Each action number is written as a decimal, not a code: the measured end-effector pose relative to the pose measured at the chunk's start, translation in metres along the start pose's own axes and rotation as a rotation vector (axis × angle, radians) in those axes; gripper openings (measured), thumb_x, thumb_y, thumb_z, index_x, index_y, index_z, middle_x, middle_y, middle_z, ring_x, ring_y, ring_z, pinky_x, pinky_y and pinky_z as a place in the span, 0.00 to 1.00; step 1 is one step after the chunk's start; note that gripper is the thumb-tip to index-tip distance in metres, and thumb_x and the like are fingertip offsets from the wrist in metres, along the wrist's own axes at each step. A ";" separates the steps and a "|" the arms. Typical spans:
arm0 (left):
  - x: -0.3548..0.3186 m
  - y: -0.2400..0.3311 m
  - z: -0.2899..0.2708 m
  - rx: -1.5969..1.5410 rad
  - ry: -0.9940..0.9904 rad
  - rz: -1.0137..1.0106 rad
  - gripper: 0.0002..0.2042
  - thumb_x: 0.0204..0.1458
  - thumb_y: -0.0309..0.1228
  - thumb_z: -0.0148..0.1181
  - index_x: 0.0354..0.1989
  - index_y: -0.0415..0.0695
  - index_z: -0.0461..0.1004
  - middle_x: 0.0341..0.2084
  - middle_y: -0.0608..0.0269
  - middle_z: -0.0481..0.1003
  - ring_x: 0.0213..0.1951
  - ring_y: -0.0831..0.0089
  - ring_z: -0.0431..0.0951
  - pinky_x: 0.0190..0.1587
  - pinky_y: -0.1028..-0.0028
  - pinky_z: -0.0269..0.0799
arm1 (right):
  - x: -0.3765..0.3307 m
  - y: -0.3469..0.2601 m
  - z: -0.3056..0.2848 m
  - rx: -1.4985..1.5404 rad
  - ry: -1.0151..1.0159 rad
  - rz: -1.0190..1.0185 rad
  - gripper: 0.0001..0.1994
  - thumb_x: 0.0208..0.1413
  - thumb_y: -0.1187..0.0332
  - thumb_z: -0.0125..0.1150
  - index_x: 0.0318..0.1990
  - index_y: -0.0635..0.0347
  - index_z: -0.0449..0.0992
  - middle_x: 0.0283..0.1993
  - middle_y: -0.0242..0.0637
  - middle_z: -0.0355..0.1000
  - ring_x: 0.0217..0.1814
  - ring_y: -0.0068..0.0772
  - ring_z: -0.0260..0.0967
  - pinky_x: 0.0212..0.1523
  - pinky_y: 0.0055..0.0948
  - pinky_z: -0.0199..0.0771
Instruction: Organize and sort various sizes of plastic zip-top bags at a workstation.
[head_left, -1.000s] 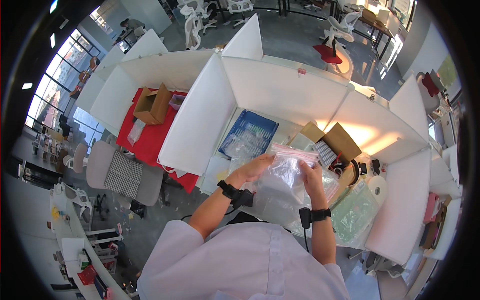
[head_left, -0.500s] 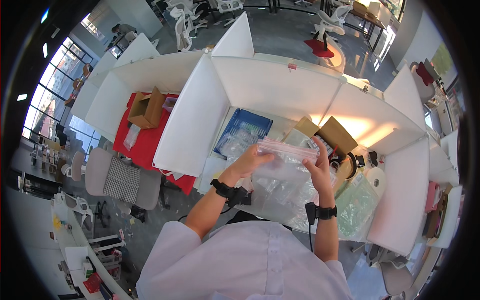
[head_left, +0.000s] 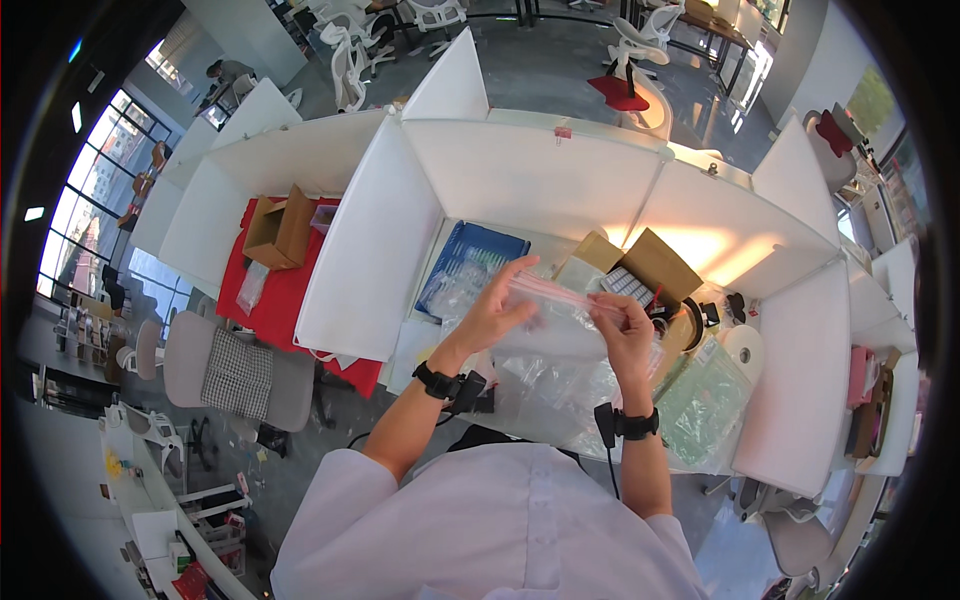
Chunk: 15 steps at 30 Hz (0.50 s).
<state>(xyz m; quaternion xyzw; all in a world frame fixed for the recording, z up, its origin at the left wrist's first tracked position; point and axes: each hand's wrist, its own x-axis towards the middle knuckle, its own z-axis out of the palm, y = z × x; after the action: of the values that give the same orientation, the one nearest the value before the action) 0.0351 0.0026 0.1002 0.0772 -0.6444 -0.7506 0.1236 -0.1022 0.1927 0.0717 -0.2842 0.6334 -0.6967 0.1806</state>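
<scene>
A clear plastic zip bag with a pink strip along its top edge is held up between my hands, over the desk. My right hand pinches the right end of the strip between thumb and fingers. At the bag's left edge, my left hand has its thumb in front and some fingers partly hidden behind the plastic, with the index finger stretched upward. More clear plastic bags lie in a loose pile beneath.
A blue tray with clear packets sits behind my left hand. Open cardboard boxes, a tape roll, a white roll and greenish plastic packaging crowd the right side. White partitions enclose the desk.
My right hand has shifted from the bag's side to a pinch on its pink strip. The left index finger has risen and stretched out. The view has shifted slightly.
</scene>
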 end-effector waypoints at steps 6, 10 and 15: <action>0.010 -0.011 -0.001 0.052 -0.015 0.023 0.16 0.61 0.26 0.54 0.56 0.43 0.64 0.45 0.62 0.72 0.37 0.74 0.80 0.40 0.75 0.75 | 0.002 0.010 -0.005 0.068 0.018 -0.086 0.11 0.53 0.81 0.64 0.42 0.62 0.71 0.47 0.38 0.76 0.49 0.24 0.71 0.51 0.24 0.70; 0.010 -0.013 -0.001 0.065 0.022 0.041 0.16 0.61 0.26 0.54 0.57 0.42 0.64 0.44 0.63 0.72 0.38 0.75 0.78 0.41 0.75 0.76 | 0.002 -0.009 0.001 0.126 0.135 -0.176 0.11 0.55 0.80 0.60 0.43 0.59 0.67 0.51 0.40 0.73 0.54 0.27 0.68 0.52 0.26 0.68; 0.010 -0.002 0.017 0.012 0.111 0.130 0.19 0.61 0.28 0.56 0.59 0.44 0.63 0.45 0.63 0.72 0.43 0.77 0.75 0.43 0.75 0.75 | -0.004 -0.009 0.002 0.146 0.036 -0.052 0.09 0.57 0.79 0.59 0.41 0.59 0.66 0.51 0.41 0.73 0.53 0.26 0.68 0.50 0.24 0.69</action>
<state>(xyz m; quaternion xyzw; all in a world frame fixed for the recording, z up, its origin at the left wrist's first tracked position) 0.0208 0.0158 0.1015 0.0773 -0.6446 -0.7319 0.2071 -0.0972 0.1944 0.0801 -0.2739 0.5764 -0.7506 0.1712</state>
